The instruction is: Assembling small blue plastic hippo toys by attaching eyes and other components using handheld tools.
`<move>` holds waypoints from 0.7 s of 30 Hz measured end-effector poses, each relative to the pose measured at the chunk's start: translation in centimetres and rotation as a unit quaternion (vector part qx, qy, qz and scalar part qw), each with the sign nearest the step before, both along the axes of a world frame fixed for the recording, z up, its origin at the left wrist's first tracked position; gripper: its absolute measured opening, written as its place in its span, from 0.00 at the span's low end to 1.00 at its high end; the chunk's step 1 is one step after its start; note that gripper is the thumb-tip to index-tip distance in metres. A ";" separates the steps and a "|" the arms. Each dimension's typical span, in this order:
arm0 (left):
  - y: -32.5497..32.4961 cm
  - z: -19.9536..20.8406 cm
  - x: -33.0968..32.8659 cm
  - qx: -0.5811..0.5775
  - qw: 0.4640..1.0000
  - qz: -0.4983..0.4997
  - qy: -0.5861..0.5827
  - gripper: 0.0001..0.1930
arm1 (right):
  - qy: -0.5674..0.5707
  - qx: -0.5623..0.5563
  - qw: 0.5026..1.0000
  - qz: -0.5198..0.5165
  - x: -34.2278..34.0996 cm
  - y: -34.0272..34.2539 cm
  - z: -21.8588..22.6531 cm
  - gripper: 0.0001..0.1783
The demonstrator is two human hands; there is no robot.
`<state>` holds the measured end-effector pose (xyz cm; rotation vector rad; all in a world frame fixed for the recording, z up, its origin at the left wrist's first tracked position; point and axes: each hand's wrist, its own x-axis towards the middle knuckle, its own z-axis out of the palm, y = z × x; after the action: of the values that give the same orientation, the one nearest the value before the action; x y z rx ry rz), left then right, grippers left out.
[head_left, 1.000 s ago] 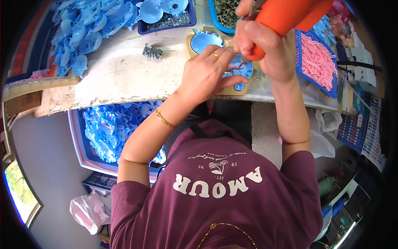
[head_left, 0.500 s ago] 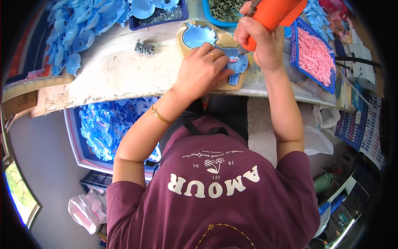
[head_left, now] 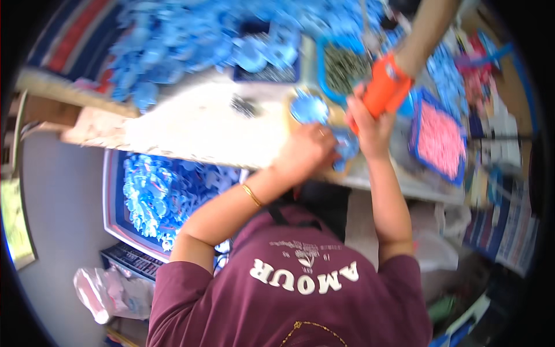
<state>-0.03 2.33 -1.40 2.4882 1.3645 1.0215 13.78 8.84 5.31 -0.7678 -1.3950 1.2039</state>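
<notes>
My right hand (head_left: 373,130) is wrapped around an orange power screwdriver (head_left: 386,87), its tip pointing down beside a blue plastic part (head_left: 346,146). That part lies on a tan holding board (head_left: 335,117), next to a rounded blue shell (head_left: 309,108). With bent fingers, my left hand (head_left: 309,147) presses on the blue part and covers much of it. Motion blur hides the screwdriver's tip and the exact contact.
Left of the board lies a small dark heap of parts (head_left: 244,106). Beyond are a navy tray of screws (head_left: 263,74), a light-blue tray of small metal pieces (head_left: 346,66) and piled blue shells (head_left: 173,40). A basket of pink strips (head_left: 439,139) stands right; a crate (head_left: 110,196) sits below the table.
The whole view has shifted and blurred; the table appears lower and farther right, showing more of the blue pile. Both hands stay around the board, the screwdriver still in my right hand.
</notes>
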 end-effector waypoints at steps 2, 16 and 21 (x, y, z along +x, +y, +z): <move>-0.4 -0.2 0.4 -0.013 1.000 0.001 0.000 0.11 | -0.017 -0.022 1.000 0.003 0.4 -0.1 -0.2 0.17; -1.7 0.4 -0.7 0.036 0.999 0.006 -0.027 0.14 | -0.075 0.133 0.985 0.086 -4.7 0.5 10.3 0.25; -3.5 1.5 -2.5 0.045 0.997 -0.008 -0.067 0.15 | -0.204 0.242 0.948 -0.022 1.0 2.4 14.5 0.14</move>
<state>-2.53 -1.20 0.11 2.4372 1.2849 1.2496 14.81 11.21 19.77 -0.7110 -1.9073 0.6360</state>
